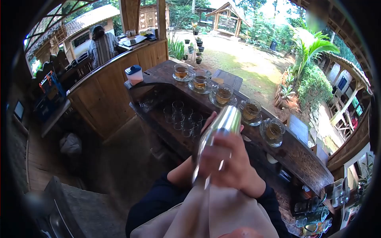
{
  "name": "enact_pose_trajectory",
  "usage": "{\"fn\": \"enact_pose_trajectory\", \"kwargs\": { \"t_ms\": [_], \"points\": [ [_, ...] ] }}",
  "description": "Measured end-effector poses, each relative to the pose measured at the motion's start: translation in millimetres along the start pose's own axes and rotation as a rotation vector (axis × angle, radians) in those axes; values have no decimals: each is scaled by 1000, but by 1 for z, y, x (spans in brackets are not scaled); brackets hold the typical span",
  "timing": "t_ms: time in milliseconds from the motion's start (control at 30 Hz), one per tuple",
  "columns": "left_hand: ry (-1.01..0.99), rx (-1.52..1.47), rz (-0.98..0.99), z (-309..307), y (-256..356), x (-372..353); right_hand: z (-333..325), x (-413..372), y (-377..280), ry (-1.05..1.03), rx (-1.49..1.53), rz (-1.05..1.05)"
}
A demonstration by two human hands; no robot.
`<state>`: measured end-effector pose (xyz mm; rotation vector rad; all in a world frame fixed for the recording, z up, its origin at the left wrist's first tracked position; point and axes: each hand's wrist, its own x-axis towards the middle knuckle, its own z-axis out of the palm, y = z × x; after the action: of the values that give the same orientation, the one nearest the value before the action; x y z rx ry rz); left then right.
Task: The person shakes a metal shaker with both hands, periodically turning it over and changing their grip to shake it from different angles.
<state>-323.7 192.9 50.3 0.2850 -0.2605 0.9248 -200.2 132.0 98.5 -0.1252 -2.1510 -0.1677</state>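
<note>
A shiny metal shaker [228, 120] is held tilted in front of my chest, blurred by motion. My right hand [228, 162] wraps round its near side. Behind it, mostly hidden, my left hand [208, 122] grips the far side, with its fingertips showing by the metal. Beyond the shaker, several glass cups of amber drink stand on saucers along the wooden counter, among them one cup [224, 94] straight ahead and another [274, 131] to the right. On a lower dark shelf, several empty glasses [177, 119] stand left of the shaker.
A lidded container [134, 74] sits at the counter's left end. Another person [102, 47] in a striped top is at the wooden partition [119, 71], back left. Glassware [313, 214] stands at the lower right. A white bag [70, 143] lies on the left.
</note>
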Motion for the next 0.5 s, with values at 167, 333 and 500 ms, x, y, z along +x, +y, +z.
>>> {"fn": "enact_pose_trajectory", "kwargs": {
  "t_ms": [167,333,500],
  "points": [
    [-557,196,446,21,-26,6,-1,-4,0,276,1,-408],
    [172,-63,45,-57,-4,29,4,-32,46,212,140,451],
    [10,-161,-204,-8,-12,23,-37,-12,6,51,-9,185]
  ]
}}
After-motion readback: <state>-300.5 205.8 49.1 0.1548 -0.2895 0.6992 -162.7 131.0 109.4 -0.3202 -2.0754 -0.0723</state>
